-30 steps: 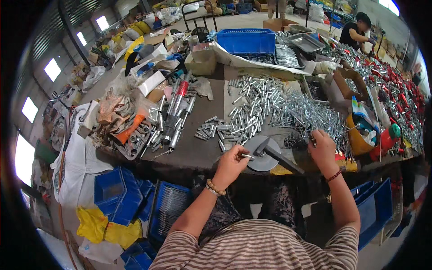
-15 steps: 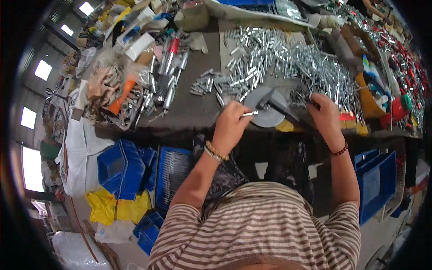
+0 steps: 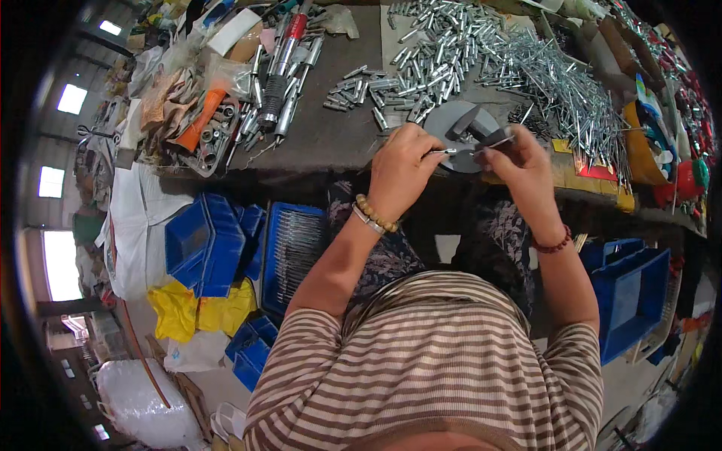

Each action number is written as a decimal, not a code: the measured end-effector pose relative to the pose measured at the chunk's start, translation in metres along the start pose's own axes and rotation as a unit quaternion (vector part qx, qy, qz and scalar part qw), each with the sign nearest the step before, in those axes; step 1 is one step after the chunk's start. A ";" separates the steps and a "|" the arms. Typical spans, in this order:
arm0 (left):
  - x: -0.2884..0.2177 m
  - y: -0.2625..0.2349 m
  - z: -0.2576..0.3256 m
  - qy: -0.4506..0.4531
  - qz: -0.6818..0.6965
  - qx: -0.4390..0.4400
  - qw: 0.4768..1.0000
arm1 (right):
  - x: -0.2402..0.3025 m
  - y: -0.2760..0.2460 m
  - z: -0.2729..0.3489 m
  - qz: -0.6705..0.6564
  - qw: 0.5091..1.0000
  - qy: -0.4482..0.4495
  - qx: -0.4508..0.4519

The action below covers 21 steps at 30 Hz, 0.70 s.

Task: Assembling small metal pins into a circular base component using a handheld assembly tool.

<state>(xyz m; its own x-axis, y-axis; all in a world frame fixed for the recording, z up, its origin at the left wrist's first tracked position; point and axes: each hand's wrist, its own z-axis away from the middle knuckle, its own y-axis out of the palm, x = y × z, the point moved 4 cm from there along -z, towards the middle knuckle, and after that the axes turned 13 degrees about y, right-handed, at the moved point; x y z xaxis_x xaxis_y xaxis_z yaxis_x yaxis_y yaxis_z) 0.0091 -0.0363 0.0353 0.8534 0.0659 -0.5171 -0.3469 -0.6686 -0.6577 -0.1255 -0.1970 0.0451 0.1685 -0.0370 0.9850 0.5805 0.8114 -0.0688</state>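
Observation:
My left hand pinches a short silvery metal tube, its end poking out past the fingertips. Close to that end, my right hand has its thumb and fingers drawn together; whatever small piece they hold is too fine to make out. Just beyond both hands lies a round grey disc, with a hammer resting on it, its handle partly behind my right fingers. Similar metal tubes are heaped beyond the disc. A small pile of dark tiny parts lies right of it.
Long thin metal rods are heaped at the right, near a yellow container. Tools, including an electric-looking red-and-black driver, and a tray of sockets lie left. Blue bins stand below the bench's front edge, with another blue bin right.
My right hand has come left from beside the small dark parts to near the tube's end. The left hand still holds the tube. The whole view has shifted, with the bench higher in it.

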 end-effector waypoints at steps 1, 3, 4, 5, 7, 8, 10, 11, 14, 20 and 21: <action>0.000 -0.001 0.000 -0.001 0.000 0.001 1.000 | -0.008 0.006 -0.003 -0.051 0.997 0.050 0.034; 0.001 -0.001 0.001 -0.011 0.011 0.006 1.000 | -0.014 0.006 -0.005 0.010 1.000 0.007 0.019; 0.003 -0.002 0.002 -0.014 0.009 0.006 1.000 | -0.004 0.004 -0.001 0.151 0.986 -0.070 -0.021; 0.004 -0.003 0.002 -0.016 0.016 0.003 1.000 | 0.005 0.004 0.003 0.287 0.945 -0.145 -0.062; 0.005 -0.003 0.003 -0.018 0.024 0.001 1.000 | 0.005 0.001 0.004 0.315 0.938 -0.132 -0.055; 0.007 -0.003 0.004 -0.026 0.039 0.002 0.999 | 0.005 0.001 0.004 0.343 0.930 -0.121 -0.050; 0.008 -0.001 0.003 -0.033 0.057 0.006 0.998 | 0.011 0.002 0.007 0.383 0.913 -0.130 -0.056; 0.008 -0.002 0.002 -0.028 0.050 0.011 0.998 | 0.012 0.004 0.008 0.423 0.893 -0.141 -0.061; 0.008 -0.001 0.001 -0.024 0.043 0.022 0.999 | 0.015 0.007 0.009 0.472 0.844 -0.244 -0.079; 0.008 -0.002 0.000 -0.044 0.069 0.033 0.996 | 0.010 0.004 0.006 0.470 0.844 -0.249 -0.071; 0.008 -0.002 0.001 -0.043 0.073 0.031 0.996 | 0.009 0.004 0.005 0.469 0.845 -0.248 -0.071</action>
<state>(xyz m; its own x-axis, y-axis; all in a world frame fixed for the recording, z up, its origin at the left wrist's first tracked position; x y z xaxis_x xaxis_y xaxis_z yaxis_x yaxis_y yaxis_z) 0.0166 -0.0338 0.0320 0.7574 0.0362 -0.6520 -0.4896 -0.6291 -0.6037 -0.1259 -0.1912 0.0546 0.2727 0.8608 0.4298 0.4733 0.2689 -0.8388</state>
